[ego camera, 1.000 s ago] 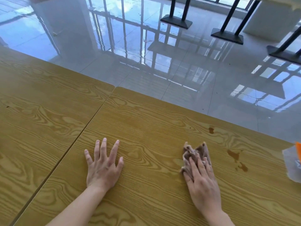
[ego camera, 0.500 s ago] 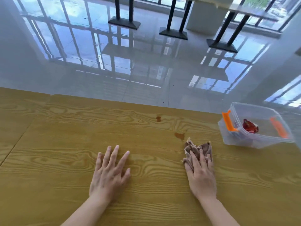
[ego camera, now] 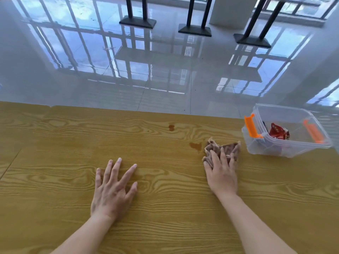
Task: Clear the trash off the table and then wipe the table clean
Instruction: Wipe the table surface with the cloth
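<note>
My right hand (ego camera: 222,173) presses a crumpled brown cloth (ego camera: 226,148) flat on the wooden table (ego camera: 165,208). A brown stain (ego camera: 195,145) lies just left of the cloth, and a smaller brown spot (ego camera: 171,127) sits farther back. My left hand (ego camera: 114,191) rests flat on the table with fingers spread, holding nothing. At the table's right end stands a clear plastic box (ego camera: 275,150) with orange clips, and a red wrapper (ego camera: 278,133) lies inside it.
The table's far edge (ego camera: 128,109) drops to a glossy tiled floor. A seam (ego camera: 11,162) at the left marks a second tabletop. Black table bases (ego camera: 194,30) stand far back on the floor.
The view has swung right, bringing the plastic box fully into sight. My right hand has slid the cloth rightwards over the stains. My left hand stays flat on the table.
</note>
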A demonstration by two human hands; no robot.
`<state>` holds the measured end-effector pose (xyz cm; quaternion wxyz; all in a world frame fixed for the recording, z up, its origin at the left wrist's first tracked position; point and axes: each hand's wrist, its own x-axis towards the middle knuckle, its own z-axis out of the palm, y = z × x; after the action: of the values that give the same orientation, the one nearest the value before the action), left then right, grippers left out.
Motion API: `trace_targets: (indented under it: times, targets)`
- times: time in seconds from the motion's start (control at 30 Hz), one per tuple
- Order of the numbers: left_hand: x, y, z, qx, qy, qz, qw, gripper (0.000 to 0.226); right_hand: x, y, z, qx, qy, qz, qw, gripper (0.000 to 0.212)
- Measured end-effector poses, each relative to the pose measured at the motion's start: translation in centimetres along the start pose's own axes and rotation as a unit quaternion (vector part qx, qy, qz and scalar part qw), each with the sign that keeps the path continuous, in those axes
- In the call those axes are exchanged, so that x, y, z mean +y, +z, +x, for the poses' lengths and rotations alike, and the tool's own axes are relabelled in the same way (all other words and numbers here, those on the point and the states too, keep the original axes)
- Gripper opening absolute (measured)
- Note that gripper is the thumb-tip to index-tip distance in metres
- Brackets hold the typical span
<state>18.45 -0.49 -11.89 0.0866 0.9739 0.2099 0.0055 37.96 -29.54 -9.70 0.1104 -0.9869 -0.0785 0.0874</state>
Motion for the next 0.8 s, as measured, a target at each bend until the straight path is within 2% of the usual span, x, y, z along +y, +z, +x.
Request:
trace_targets:
  times: [0.1,0.2,0.27,0.33,0.4,0.47,0.5,0.57,0.63,0.7,0.77,0.8]
  targets:
    - [0.2,-0.1,0.0,-0.001,-0.006,0.004,1.000,0.059,-0.7,1.8,-4.8,0.024,-0.116,-0.027,0.993,0.052]
    - [0.2,-0.1,0.0,0.000,-0.005,0.001,1.000,0.058,2.2,2.9,-9.4,0.016,-0.221,-0.033,0.975,0.056]
    - [0.1,0.0,0.0,-0.002,-0.004,0.010,1.000,0.057,4.3,2.0,-8.5,0.016,-0.249,-0.052,0.967,0.058]
    - [0.2,0.1,0.0,0.001,-0.003,0.012,1.000,0.057,4.4,0.6,-5.4,0.042,-0.169,-0.056,0.983,0.059]
    - [0.2,0.1,0.0,0.000,-0.003,0.011,1.000,0.058,2.3,-0.7,-1.8,0.016,-0.034,-0.023,0.999,0.063]
    - [0.2,0.0,0.1,0.000,-0.004,0.011,1.000,0.058,-0.5,-0.7,-0.3,-0.012,0.028,-0.014,0.999,0.062]
    - [0.3,0.0,0.0,-0.002,-0.004,0.013,1.000,0.058,-1.6,-0.3,-0.9,-0.013,0.011,-0.029,0.999,0.061]
    - [0.3,-0.1,0.0,-0.002,-0.007,0.014,1.000,0.058,-2.5,1.0,-4.2,0.007,-0.083,-0.066,0.994,0.059]
    - [0.2,-0.2,-0.1,-0.003,-0.007,0.011,1.000,0.058,-1.3,2.3,-9.2,0.023,-0.190,-0.051,0.980,0.057]
    - [0.1,-0.1,-0.1,-0.006,-0.005,0.010,1.000,0.058,1.4,2.7,-12.1,-0.006,-0.271,-0.042,0.962,0.058]
    - [0.2,0.0,-0.1,-0.005,-0.005,0.012,1.000,0.058,3.9,1.8,-10.3,0.002,-0.304,-0.070,0.950,0.057]
    - [0.2,-0.1,-0.1,-0.003,-0.005,0.012,1.000,0.058,4.0,1.2,-8.3,0.020,-0.279,-0.074,0.957,0.056]
